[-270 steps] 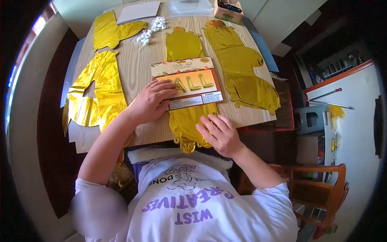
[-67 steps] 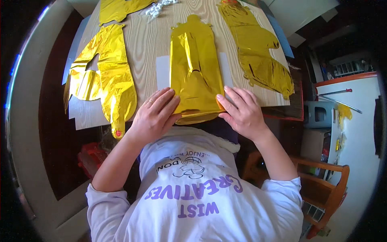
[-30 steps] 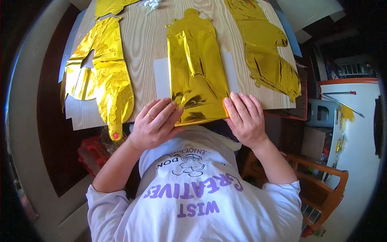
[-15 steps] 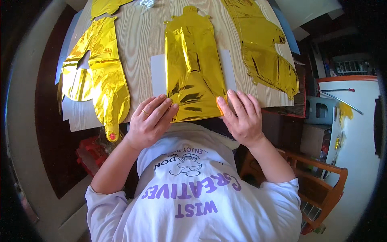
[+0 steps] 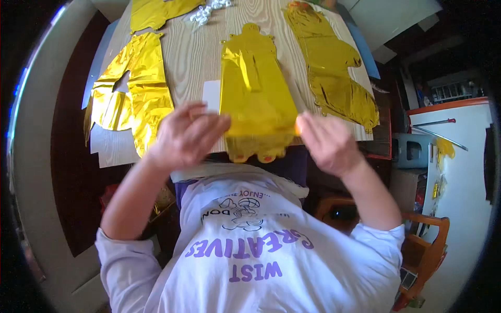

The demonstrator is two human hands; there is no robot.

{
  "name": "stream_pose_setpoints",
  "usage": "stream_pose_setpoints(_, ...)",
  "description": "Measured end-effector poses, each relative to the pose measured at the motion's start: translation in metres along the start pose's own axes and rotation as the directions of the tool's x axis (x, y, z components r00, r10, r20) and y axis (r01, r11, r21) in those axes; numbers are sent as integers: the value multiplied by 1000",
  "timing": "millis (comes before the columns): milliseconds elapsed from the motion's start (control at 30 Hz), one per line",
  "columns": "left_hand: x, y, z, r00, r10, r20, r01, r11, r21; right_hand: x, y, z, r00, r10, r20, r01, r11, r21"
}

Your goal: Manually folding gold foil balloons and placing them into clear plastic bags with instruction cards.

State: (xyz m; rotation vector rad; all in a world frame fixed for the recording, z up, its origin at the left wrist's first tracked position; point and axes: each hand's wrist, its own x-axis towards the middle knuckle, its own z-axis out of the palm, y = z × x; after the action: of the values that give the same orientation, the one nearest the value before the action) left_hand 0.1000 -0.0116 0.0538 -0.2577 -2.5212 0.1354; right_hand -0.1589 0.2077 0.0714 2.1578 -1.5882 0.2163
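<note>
A flat, gold foil balloon (image 5: 255, 86) lies lengthwise in front of me on the table. My left hand (image 5: 189, 136) is closed at its near left edge, blurred by motion. At the near right edge my right hand (image 5: 330, 142) pinches the foil, with a bit of orange at the thumb. Between my hands the foil bends down over the table's front edge, and two rounded tabs with red spots hang at its end. A white card (image 5: 212, 94) shows from under the balloon's left side.
Another gold foil balloon (image 5: 143, 78) lies at the left and one more (image 5: 336, 68) at the right. At the far left is further gold foil (image 5: 156, 13) beside a heap of white ribbon (image 5: 209, 11). A wooden chair (image 5: 430, 229) stands to my right.
Both hands have lifted and pulled the near edge of the foil taut, smoothing its creases. The red-spotted end now hangs into sight below the hands.
</note>
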Motion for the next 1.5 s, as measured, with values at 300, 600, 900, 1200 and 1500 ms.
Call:
stream_pose_setpoints(300,49,-67,-22,957,290,30,-289,932,218,44,59,-10,957,-250,-150,182,915,-361)
stream_pose_setpoints(600,-1,-8,21,956,-9,294,92,958,-272,-11,-8,39,978,160,137,-172,982,81)
stream_pose_setpoints(900,-2,-8,22,940,-125,317,241,900,-362,21,-94,44,874,408,262,-474,836,278)
stream_pose_setpoints(1200,36,-13,74,925,-126,358,259,898,-354,18,-99,56,841,389,376,-494,837,238)
stream_pose_setpoints(1500,47,-109,113,805,-433,405,422,898,121,21,-96,52,849,377,370,-484,835,262)
